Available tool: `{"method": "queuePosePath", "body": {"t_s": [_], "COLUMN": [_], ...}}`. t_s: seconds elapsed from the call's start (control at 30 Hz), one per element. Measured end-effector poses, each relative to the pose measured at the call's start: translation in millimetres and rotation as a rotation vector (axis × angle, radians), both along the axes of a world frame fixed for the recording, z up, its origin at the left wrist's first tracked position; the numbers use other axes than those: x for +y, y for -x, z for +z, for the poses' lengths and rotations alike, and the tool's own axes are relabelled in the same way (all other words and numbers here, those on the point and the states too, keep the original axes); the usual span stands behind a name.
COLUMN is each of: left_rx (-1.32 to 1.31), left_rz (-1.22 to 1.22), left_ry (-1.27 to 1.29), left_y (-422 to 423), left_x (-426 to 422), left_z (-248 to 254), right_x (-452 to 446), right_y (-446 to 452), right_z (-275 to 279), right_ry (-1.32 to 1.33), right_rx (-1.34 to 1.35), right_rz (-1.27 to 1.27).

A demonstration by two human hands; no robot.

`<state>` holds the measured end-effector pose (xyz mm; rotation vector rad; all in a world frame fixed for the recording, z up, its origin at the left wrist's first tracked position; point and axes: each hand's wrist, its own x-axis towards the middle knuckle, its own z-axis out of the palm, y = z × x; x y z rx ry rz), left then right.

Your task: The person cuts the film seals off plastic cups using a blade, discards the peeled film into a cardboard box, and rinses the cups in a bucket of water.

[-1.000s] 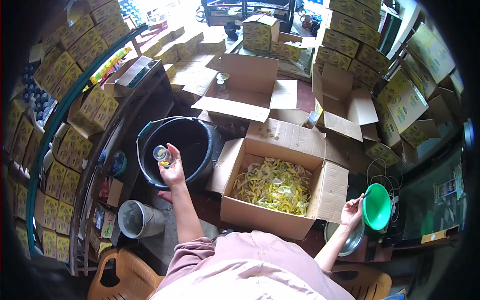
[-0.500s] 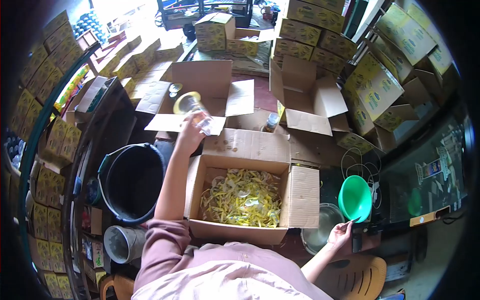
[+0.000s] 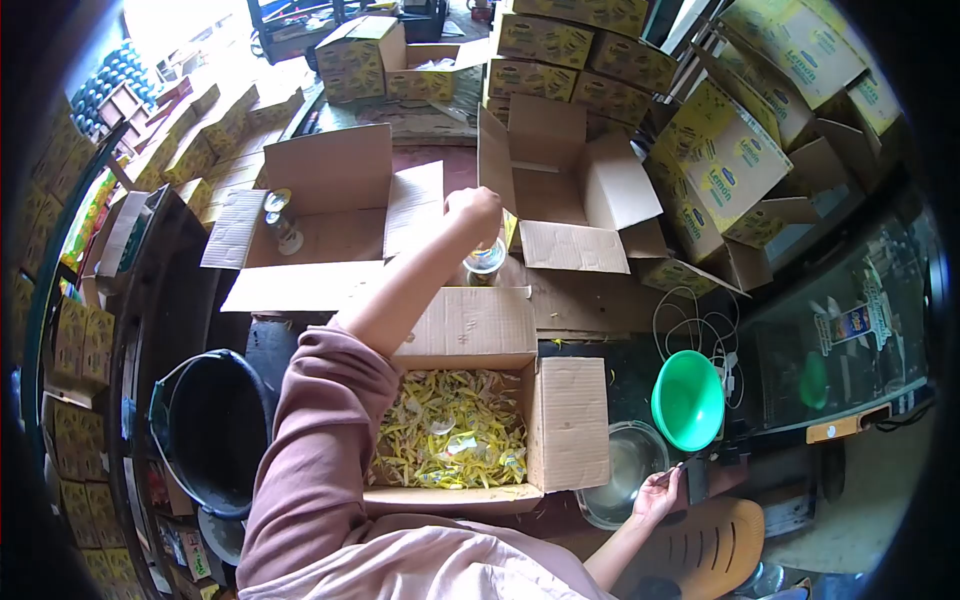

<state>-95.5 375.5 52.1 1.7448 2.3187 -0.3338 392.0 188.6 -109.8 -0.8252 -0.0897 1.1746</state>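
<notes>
My left hand [image 3: 474,212] reaches across the open cardboard box [image 3: 570,420], curled just above a clear jar [image 3: 485,262] behind that box. Its fingers point down and away, so their grip is hidden. Yellow shreds and scraps [image 3: 440,430] fill the bottom of the box. At the right, my right hand [image 3: 657,492] pinches a thin dark tool [image 3: 680,466], too small to name surely. It is close to a clear basin [image 3: 622,475] and a green bowl [image 3: 688,400]. Two clear containers [image 3: 278,203] sit inside the open carton [image 3: 330,170] at the back left.
A black bucket [image 3: 215,430] stands to my left. Another open carton [image 3: 575,240] is at the back right. Stacked yellow lemon boxes [image 3: 725,165] line the sides. A white cable [image 3: 690,310] lies behind the green bowl, and an orange chair [image 3: 700,550] is at the lower right.
My left hand has released the clear container with the yellow rim, which now appears in the back-left carton, and swung right to the jar. My right hand keeps its pinch. The view has shifted.
</notes>
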Motion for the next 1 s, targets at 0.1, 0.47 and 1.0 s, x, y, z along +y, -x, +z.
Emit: {"method": "queuePosePath", "body": {"t_s": [0.1, 0.47, 1.0], "left_rx": [-0.075, -0.056, -0.184], "left_rz": [-0.034, -0.069, -0.297], "left_ry": [-0.006, 0.017, -0.089], "left_y": [-11, -24, 37], "left_x": [12, 43, 42], "left_z": [-33, -128, -108], "right_x": [2, 21, 24], "right_y": [-1, 21, 36], "right_z": [-6, -14, -6], "right_ry": [0.001, 0.030, 0.017], "right_rx": [-0.041, -0.097, -0.164], "right_rz": [0.054, 0.086, 0.121]}}
